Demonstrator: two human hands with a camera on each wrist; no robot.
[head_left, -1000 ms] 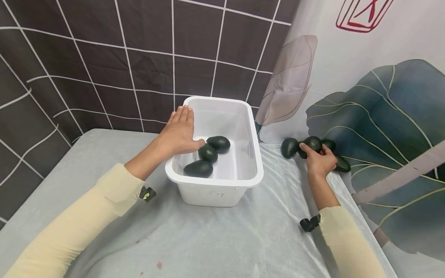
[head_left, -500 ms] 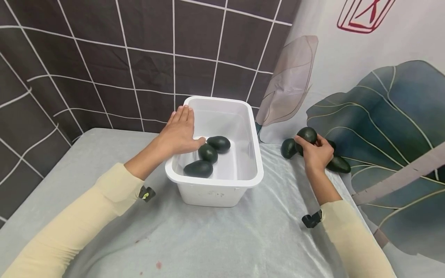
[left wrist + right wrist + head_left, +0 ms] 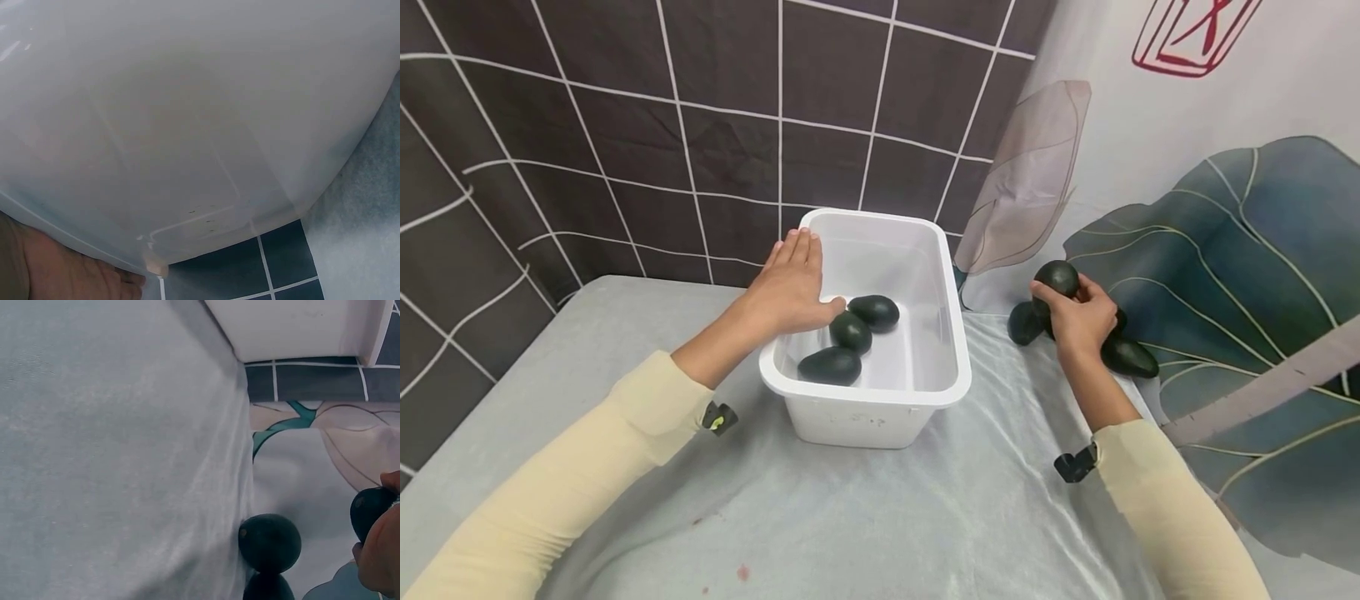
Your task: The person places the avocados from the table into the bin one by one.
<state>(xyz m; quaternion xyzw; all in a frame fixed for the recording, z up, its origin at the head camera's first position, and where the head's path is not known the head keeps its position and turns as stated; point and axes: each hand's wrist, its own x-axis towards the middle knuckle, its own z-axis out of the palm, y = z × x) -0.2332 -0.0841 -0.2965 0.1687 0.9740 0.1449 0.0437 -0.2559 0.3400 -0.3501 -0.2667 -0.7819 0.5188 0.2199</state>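
Observation:
A white plastic tub (image 3: 865, 397) stands on the cloth-covered table with three dark green avocados (image 3: 830, 367) inside. My left hand (image 3: 792, 292) rests on the tub's left rim, fingers straight and thumb pointing inward near the avocados. At the right, my right hand (image 3: 1078, 317) holds another avocado (image 3: 1057, 277) between thumb and fingers, raised above the others. In the right wrist view the held avocado (image 3: 369, 512) shows at the right edge. Below and around that hand lie more avocados, one to its left (image 3: 1024, 323) and one to its right (image 3: 1130, 357); others are partly hidden.
Grey cloth (image 3: 880, 517) covers the table. A dark tiled-pattern sheet (image 3: 722, 150) hangs behind it, and a white sheet with large printed leaves (image 3: 1210, 250) hangs along the right side, close to the loose avocados.
My right hand has lifted one avocado up from the pile and moved slightly up and left with it. The left hand stays on the tub's rim.

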